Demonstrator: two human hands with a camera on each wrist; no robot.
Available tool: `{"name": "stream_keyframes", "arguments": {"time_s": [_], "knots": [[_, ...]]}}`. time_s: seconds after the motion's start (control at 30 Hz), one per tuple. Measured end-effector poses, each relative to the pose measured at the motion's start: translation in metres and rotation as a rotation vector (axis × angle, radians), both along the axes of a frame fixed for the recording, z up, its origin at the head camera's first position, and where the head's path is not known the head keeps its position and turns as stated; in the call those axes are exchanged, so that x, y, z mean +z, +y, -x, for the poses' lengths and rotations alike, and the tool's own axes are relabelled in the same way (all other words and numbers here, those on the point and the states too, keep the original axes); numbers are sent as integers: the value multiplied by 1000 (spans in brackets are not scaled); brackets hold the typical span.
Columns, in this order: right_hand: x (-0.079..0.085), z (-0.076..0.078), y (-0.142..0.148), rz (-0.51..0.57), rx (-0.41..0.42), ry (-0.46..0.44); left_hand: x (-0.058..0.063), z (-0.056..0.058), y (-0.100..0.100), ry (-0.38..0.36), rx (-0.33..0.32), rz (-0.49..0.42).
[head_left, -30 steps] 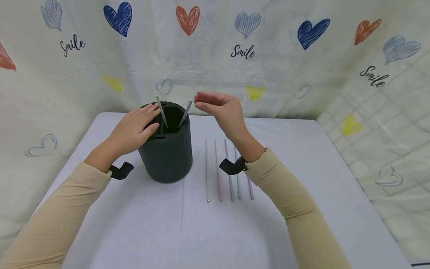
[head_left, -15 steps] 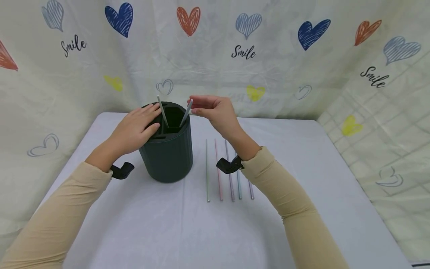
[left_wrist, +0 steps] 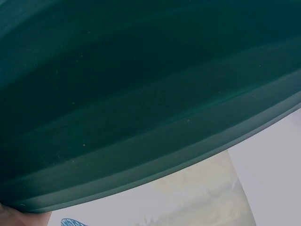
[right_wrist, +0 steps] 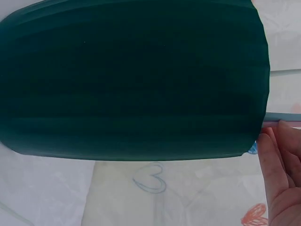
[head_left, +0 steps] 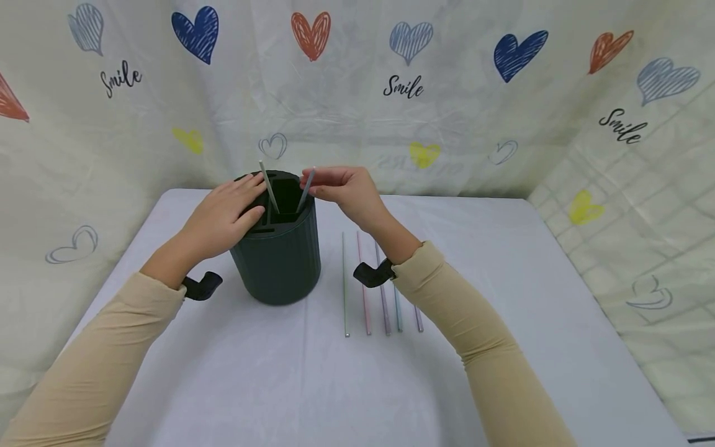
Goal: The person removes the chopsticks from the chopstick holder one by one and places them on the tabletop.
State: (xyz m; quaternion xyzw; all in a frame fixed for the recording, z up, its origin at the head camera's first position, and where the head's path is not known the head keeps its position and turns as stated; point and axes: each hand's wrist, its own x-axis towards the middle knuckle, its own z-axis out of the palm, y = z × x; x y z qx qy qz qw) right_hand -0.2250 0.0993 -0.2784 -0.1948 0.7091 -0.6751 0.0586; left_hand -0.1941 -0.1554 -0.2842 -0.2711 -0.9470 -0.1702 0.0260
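A dark green ribbed holder (head_left: 279,267), round with several compartments in its top, stands upright. My left hand (head_left: 223,214) rests on its left rim, fingers spread over the top. One thin pale stick (head_left: 269,189) leans in the large compartment. At the right rim, my right hand (head_left: 349,194) pinches thin pastel sticks between thumb and fingertips. In the right wrist view, a bluish stick (right_wrist: 284,116) and a pinkish stick (right_wrist: 294,124) lie together at those fingertips. Their lower ends are hidden in the holder. The left wrist view is mostly holder wall (left_wrist: 150,94).
Several thin pastel sticks lie side by side on the white tablecloth (head_left: 251,385), among them a green stick (head_left: 345,285) and a pink stick (head_left: 364,298). The right forearm covers part of the row. A heart-printed curtain (head_left: 357,112) hangs behind the table.
My right hand has moved left and slightly down onto the sticks at the holder's right rim. Their top has shifted a little left. My left hand and the holder stay put.
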Motion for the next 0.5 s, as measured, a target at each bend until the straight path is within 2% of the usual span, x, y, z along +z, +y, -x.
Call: {"name": "stream_keyframes", "arguments": {"time_s": [0.37,0.5], "knots": [[-3,0,-7,-81,6,63,0,0,0,-3,2,1],[-3,1,-8,-72,1,69,0,0,0,-4,0,1]]}}
